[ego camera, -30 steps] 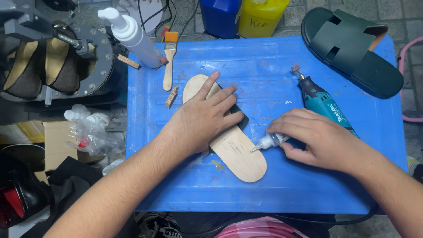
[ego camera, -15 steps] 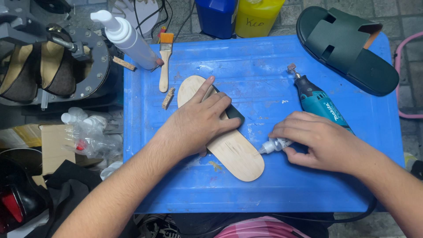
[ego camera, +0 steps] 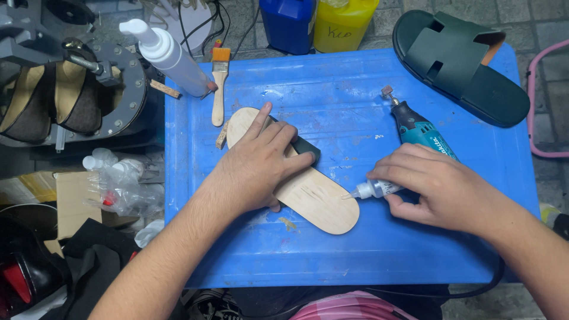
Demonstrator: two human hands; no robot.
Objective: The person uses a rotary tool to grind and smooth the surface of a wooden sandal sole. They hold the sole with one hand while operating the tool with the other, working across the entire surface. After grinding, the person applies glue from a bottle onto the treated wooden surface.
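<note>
Left hand (ego camera: 258,163) flat on tan insole (ego camera: 308,192) in the middle of blue table (ego camera: 415,249), pinning it down; right hand (ego camera: 438,186) clamped on small glue tube (ego camera: 376,189), nozzle touching insole edge; teal rotary tool (ego camera: 418,127) just behind

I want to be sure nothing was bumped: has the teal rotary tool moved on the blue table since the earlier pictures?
No. The rotary tool lies in the same spot, judged against the brush; only the view shifted.
</note>
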